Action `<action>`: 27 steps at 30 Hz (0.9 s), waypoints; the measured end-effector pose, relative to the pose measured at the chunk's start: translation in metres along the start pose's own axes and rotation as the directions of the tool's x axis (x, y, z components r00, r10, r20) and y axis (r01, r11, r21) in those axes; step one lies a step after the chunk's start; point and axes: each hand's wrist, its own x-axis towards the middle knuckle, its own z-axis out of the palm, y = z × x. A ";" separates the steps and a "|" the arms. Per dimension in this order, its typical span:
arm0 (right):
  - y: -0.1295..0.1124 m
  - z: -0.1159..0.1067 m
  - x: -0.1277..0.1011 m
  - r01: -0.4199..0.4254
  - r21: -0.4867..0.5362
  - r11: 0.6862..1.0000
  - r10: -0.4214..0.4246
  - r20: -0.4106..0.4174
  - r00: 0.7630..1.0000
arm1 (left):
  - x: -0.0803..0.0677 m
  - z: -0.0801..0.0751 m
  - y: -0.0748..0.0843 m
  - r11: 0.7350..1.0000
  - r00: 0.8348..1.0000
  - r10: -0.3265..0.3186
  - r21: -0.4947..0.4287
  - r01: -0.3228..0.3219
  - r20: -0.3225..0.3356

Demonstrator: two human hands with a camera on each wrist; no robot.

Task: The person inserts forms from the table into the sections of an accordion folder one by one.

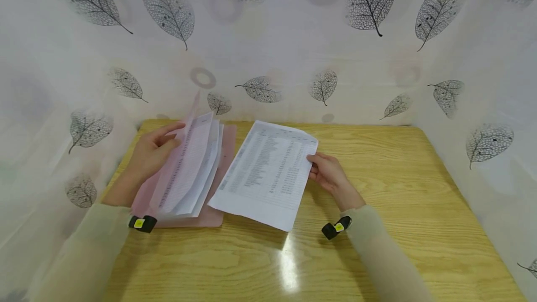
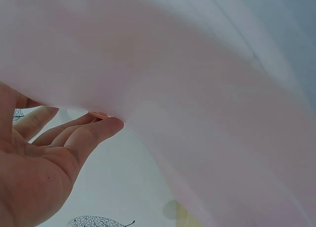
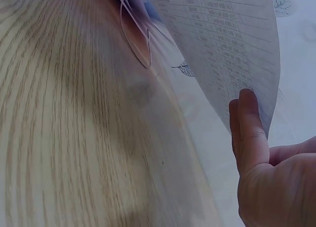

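Observation:
In the head view a pink translucent folder point(image 1: 228, 153) lies at the left of the table, its cover raised and several white sheets point(image 1: 197, 153) fanned inside. My left hand point(image 1: 153, 148) holds the raised cover by its edge; the left wrist view shows the cover point(image 2: 148, 89) bowed close over the fingers point(image 2: 98, 133). To the right of the folder, a printed paper sheet point(image 1: 268, 176) hangs tilted above the table. My right hand point(image 1: 329, 171) pinches this sheet at its right edge. In the right wrist view, fingers point(image 3: 251, 128) press against the sheet's back point(image 3: 222, 44).
The wooden table point(image 1: 398, 199) spreads beneath both hands, with a bright light reflection near the front. A pale curtain point(image 1: 285, 59) with dark leaf prints surrounds its back and sides. Black wrist cameras point(image 1: 142, 223) sit on both sleeves.

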 end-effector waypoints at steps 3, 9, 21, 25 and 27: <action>0.002 0.006 0.004 0.006 -0.015 1.000 -0.006 0.002 1.000 | 0.000 0.000 0.000 1.000 1.000 -0.021 0.001 0.021 0.006; 0.003 0.022 0.009 0.016 -0.054 0.998 -0.016 0.007 1.000 | 0.001 0.000 0.001 0.999 0.999 -0.038 -0.002 0.038 0.012; 0.002 0.042 0.012 0.052 -0.080 0.995 -0.057 -0.060 0.997 | -0.002 0.000 0.004 0.998 0.998 -0.060 0.011 0.059 0.022; 0.001 0.042 0.011 0.070 -0.114 0.991 -0.085 -0.124 0.989 | -0.001 -0.001 0.005 0.998 0.998 -0.057 0.015 0.057 0.019; 0.000 0.043 0.011 0.072 -0.131 0.989 -0.088 -0.127 0.988 | 0.000 -0.001 0.004 0.998 0.998 -0.053 0.015 0.053 0.017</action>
